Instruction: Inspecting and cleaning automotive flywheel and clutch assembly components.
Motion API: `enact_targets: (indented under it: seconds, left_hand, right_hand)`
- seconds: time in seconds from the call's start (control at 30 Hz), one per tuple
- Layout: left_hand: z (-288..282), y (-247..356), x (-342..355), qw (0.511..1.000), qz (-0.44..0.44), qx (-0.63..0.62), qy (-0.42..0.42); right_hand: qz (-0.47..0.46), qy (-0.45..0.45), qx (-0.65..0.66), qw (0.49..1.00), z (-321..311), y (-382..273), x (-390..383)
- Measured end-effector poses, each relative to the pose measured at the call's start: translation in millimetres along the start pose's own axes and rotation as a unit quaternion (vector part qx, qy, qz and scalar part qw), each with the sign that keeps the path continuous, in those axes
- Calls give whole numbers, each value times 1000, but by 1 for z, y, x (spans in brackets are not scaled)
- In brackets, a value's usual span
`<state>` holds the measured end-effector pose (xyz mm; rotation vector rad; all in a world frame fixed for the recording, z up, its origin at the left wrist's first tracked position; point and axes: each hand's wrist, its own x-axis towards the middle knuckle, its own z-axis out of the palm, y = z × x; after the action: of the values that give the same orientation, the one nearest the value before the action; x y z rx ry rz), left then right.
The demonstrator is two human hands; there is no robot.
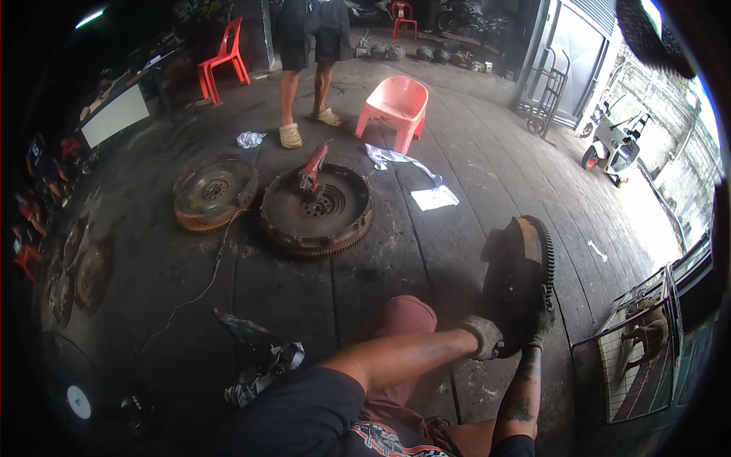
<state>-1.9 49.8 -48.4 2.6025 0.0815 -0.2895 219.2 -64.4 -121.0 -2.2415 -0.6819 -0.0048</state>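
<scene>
A dark flywheel (512,283) with a toothed rim stands tilted up on edge at my right. My left hand (485,339), in a grey work glove, is closed at its lower near edge. My right hand (539,333), also gloved, wraps round the toothed rim, its fingers partly hidden in shadow. Ahead of me a large rusty flywheel (289,219) lies flat on the floor, with a red angle grinder (312,167) resting on it. Left of it lies a second rusty flywheel (198,190).
A person (320,68) in shorts and clogs stands beyond the flywheels. Nearby are a pink plastic chair (394,107), a white sheet (435,199) and crumpled wrapping (263,373). A cord (194,301) runs over the floor. A wire cage (640,343) with an animal stands right.
</scene>
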Motion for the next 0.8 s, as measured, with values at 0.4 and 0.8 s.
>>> enact_targets:
  seconds: [0.4,0.8]
  left_hand:
    - [-5,-4,3,995,-13,15,95]
    - [-9,7,2,998,-43,30,43]
  right_hand:
    - [-110,136,-37,984,0,-25,-5]
    - [148,-53,139,978,-23,-44,-9]
